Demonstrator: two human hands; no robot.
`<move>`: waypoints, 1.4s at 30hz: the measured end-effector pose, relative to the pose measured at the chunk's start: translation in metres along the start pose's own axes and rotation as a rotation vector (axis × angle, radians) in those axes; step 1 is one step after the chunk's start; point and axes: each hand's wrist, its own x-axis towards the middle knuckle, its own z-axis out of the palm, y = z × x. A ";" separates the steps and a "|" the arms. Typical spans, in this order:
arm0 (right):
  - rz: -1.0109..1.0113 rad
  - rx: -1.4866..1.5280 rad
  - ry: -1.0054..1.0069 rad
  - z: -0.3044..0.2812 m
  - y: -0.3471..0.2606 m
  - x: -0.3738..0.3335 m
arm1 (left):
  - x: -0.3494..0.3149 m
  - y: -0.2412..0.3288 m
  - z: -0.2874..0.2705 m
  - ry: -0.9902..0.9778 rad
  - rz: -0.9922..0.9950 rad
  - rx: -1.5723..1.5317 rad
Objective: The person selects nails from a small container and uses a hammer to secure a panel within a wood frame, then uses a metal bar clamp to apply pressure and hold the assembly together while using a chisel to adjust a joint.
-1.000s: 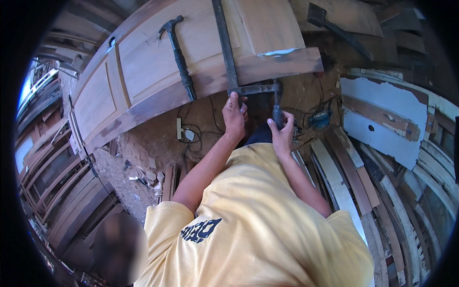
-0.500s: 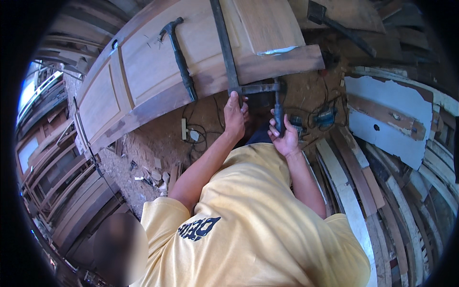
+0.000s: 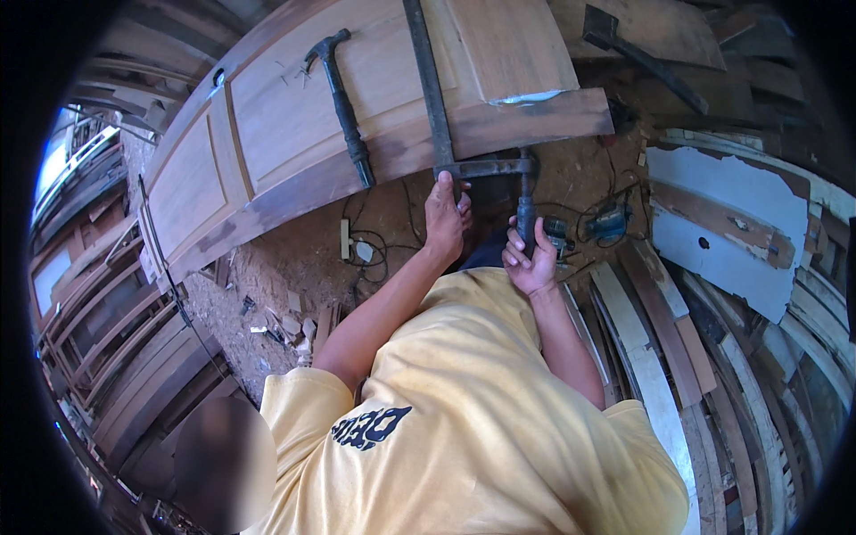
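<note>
A long dark metal bar clamp (image 3: 430,98) lies across a panelled wooden door (image 3: 294,116), its near end projecting past the door's edge. My left hand (image 3: 446,218) is closed on that near end, thumb on top, at the corner where the bar meets the clamp's arm. The dark screw handle (image 3: 526,214) points back toward me from the arm. Around its lower part, my right hand (image 3: 532,260) has its fingers and thumb curled. A claw hammer (image 3: 339,107) with a dark handle rests on the door left of the clamp, its handle end overhanging the edge.
A few nails (image 3: 292,76) lie near the hammer head. Beyond the door's right end is another dark-handled tool (image 3: 646,62). A teal power tool (image 3: 609,223) and cords are on the ground. Wood strips (image 3: 660,303) and a white board (image 3: 722,214) stand at the right.
The fingers of my right hand have shifted and curled in on the screw handle. My left hand keeps its place on the clamp. The whole view has drifted slightly.
</note>
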 end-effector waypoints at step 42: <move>-0.328 -0.873 0.346 0.024 -0.001 0.010 | 0.003 -0.002 -0.005 -0.048 -0.011 0.010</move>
